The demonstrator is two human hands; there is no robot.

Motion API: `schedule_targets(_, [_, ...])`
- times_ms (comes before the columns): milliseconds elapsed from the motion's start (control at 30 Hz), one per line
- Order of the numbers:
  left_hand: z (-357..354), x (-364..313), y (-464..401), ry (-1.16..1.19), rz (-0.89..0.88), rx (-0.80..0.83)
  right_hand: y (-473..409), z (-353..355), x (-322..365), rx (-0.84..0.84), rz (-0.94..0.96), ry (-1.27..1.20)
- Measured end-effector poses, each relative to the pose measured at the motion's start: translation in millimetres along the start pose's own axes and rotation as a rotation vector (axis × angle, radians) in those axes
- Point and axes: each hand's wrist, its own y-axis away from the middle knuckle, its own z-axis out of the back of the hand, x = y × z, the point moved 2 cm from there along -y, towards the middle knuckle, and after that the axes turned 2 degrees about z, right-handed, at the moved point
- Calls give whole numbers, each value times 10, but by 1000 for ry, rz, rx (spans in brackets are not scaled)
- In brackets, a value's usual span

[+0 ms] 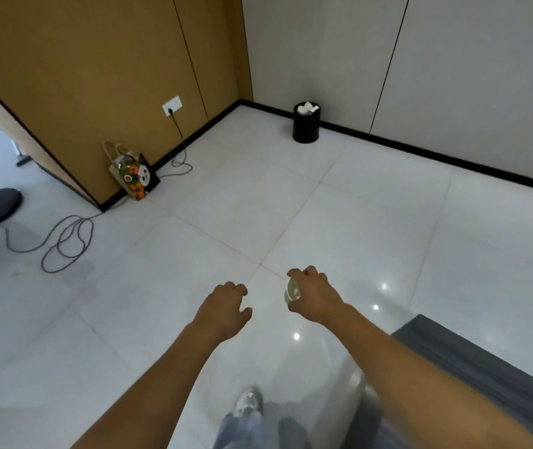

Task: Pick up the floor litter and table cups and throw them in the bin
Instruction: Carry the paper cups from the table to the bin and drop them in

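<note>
We carry a cup (pixel 292 290) gripped in our right hand (pixel 315 298), left hand (pixel 227 306) loosely curled and empty; next, walk to the bin (pixel 306 123) at twelve o'clock.

The floor tiles (pixel 355 202) look glossy and smooth, mirroring ceiling lights. Beside the black bin (pixel 306 124), which has a dull matt wall, crumpled white paper (pixel 307 108) fills its top. Left of the bin, the wall panel (pixel 96 76) shows a matt wood-like brown finish; the printed gift bag (pixel 135 175) against it looks like paper.
</note>
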Motion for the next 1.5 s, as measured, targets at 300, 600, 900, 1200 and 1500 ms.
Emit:
schedule_targets(300, [1221, 339, -1931, -79, -90, 34, -1607, 822, 379, -63, -100, -90])
schedule_targets(600, [1909, -399, -4244, -28, -200, 70, -3445, 2142, -320, -116, -221, -69])
schedule_targets(900, [2784, -884, -6401, 17, -143, 83, -5443, 3599, -670, -85, -202, -35])
schedule_targets(1200, [3626, -936, -8795, 26, -142, 89, -7725, 4632, -888, -79, -221, -48])
schedule_targets(1500, [4601, -1241, -10857, 23, -179, 84, -9596, 5745, -1102, -108, -280, -132])
